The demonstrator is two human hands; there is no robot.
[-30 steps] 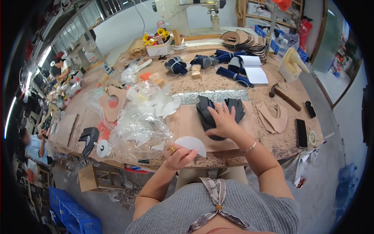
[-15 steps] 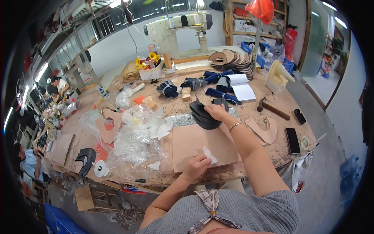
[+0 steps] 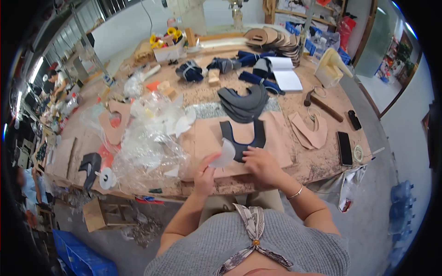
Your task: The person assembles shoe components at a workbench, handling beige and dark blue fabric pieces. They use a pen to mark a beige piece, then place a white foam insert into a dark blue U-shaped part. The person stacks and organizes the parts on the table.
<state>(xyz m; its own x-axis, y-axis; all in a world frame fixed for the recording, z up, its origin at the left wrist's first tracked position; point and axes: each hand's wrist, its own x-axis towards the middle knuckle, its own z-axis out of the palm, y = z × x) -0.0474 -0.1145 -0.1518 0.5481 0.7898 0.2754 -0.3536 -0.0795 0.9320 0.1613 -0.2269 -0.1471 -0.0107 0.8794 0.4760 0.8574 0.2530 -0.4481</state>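
Head view: the worktable [image 3: 198, 92] fills the middle, its near edge curving close in front of the person; a heap of clear plastic [image 3: 142, 138] crowds the left, while curved tan cutouts [image 3: 315, 131] and a black phone [image 3: 344, 148] lie to the right. Between them a tan sheet [image 3: 207, 138] leaves bare room around a dark U-shaped piece [image 3: 239, 152], which lies flat with its gap facing away, just nearer than a stack of grey curved pieces [image 3: 244, 103]. Both forearms rise from below and lean inward, elbows bent, hands low over the sheet's near part. The right hand [image 3: 261, 163] is palm down, fingers bent, fingertips at the U-shaped piece's near right edge; whether they pinch it I cannot tell. The left hand [image 3: 206, 174] pinches a white rounded piece [image 3: 224, 155] between thumb and fingers, its far end overlapping the dark one in view.
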